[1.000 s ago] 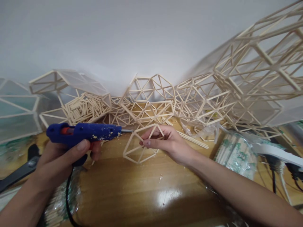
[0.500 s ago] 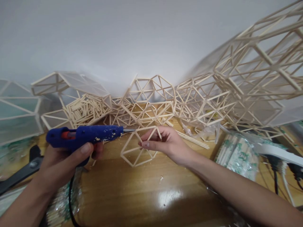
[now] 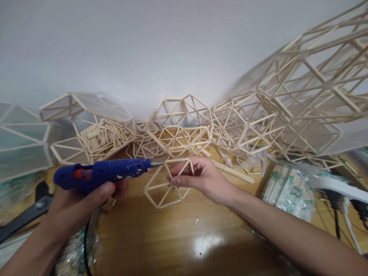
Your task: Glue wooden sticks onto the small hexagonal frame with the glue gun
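Note:
My left hand (image 3: 89, 197) is closed round the handle of a blue hot glue gun (image 3: 115, 169), whose metal nozzle points right. The nozzle tip is at the upper left corner of a small hexagonal wooden stick frame (image 3: 159, 187) with spokes; whether it touches cannot be told. My right hand (image 3: 198, 178) pinches that frame between thumb and fingers near its middle, above the table. Part of the frame's right side is hidden behind my fingers.
Several joined stick lattices (image 3: 184, 134) stand along the wall. A heap of short sticks (image 3: 107, 136) lies at left. Black-handled scissors (image 3: 40, 203) are far left. Bagged sticks (image 3: 284, 191) and a white power strip (image 3: 339, 186) with cords sit right. A black cable (image 3: 86, 245) runs down front.
The glue gun and the hexagonal frame sit slightly lower in view, and the gun has shifted a little. Both hands keep their hold. The view itself has moved slightly.

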The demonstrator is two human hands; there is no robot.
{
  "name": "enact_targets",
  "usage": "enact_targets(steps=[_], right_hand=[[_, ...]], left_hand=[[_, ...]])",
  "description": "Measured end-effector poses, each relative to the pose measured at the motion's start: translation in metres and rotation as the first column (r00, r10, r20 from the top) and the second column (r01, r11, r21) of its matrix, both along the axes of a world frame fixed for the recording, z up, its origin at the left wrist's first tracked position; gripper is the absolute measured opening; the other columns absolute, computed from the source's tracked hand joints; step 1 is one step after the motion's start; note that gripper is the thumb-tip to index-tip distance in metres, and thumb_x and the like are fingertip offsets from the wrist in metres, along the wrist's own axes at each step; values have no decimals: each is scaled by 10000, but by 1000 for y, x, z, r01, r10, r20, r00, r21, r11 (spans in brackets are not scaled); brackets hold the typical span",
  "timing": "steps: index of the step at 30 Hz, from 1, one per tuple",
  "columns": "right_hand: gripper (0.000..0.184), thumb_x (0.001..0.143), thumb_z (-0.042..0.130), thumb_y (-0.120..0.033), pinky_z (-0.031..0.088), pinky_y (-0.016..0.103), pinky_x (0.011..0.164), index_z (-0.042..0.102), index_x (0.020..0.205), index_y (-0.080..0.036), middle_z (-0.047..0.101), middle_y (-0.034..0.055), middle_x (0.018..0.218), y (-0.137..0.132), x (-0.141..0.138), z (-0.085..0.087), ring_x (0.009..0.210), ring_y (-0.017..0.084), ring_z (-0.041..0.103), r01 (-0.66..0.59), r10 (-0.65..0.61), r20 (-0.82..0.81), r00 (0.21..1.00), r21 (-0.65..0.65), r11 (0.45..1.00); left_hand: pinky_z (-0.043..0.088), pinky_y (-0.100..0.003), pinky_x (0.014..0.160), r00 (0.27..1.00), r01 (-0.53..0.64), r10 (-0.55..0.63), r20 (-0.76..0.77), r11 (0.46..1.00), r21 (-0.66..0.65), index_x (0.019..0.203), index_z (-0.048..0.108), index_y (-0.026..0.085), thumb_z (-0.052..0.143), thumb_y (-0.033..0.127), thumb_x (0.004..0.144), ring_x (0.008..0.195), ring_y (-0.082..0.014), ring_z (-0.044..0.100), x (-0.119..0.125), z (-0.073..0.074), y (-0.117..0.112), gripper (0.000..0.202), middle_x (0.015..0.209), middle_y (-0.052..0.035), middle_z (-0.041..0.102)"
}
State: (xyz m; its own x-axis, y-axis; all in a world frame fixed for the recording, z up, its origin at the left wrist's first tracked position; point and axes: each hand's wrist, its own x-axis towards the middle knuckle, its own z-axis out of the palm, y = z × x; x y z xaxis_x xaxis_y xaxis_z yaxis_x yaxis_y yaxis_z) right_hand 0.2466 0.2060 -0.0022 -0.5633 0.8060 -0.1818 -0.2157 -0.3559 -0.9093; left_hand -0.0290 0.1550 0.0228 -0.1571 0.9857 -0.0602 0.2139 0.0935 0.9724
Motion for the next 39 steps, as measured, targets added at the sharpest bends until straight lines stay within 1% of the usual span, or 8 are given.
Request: enact_targets(steps=[6,10,12,16,21,25,34,39], right_hand=[[198,771,943,-265,624,297,834,816,905,-193,815,6,849,1,1,-2,786,132,770,4,-5,-27,1000,-4,1000],[247,740,966,-308,629,316,833,815,895,-188,819,16,864,0,0,-4,802,149,778,13,-13,-14,1000,6,1000],[259,724,977,-316,631,316,827,814,883,-192,818,14,857,0,0,-4,791,147,775,10,-10,-15,1000,9,1000],[237,736,969,-302,629,306,823,814,882,-199,818,9,859,0,-1,-5,790,138,770,5,-5,-15,1000,11,1000],[230,745,965,-287,621,299,818,816,895,-195,819,9,869,-1,-1,-6,790,132,767,2,-2,-1,1000,13,1000],[216,745,965,-263,608,276,802,816,887,-197,817,3,866,-1,-1,-5,785,120,765,3,-3,-19,1000,-3,1000],[192,747,961,-238,591,262,778,819,867,-190,817,3,852,-1,-1,-6,763,112,751,5,-5,-30,1000,-8,1000],[202,735,964,-233,601,261,776,820,870,-187,826,7,863,-2,-2,-7,776,121,767,5,-6,-27,1000,-20,1000]], left_hand=[[536,-256,557,998,-6,4,63,1000,24,750,798,232,859,578,749,586,-186,661,7,6,-1,351,669,-47,726],[544,-269,529,999,41,-41,29,999,-16,751,806,235,853,615,736,578,-210,681,1,3,0,383,666,-66,744],[552,-271,533,999,33,-32,21,999,-24,765,811,245,852,622,733,579,-210,681,-2,1,0,381,681,-63,749],[552,-267,535,1000,16,-16,10,1000,-15,768,816,240,851,633,730,588,-208,684,-2,0,-1,396,698,-62,750],[547,-263,522,998,56,-56,-16,998,-35,768,832,239,852,646,723,559,-201,676,-4,-2,0,410,687,-69,760],[563,-272,534,999,30,-31,-22,999,-41,756,838,237,855,653,713,586,-218,699,-4,-3,-1,419,702,-80,769],[559,-245,544,998,54,-55,-43,998,-22,756,827,226,844,659,731,578,-196,692,-3,0,-1,434,684,-71,763],[572,-261,545,992,100,-102,-72,994,-32,742,817,215,834,685,720,612,-222,713,-10,-6,0,471,694,-81,769]])
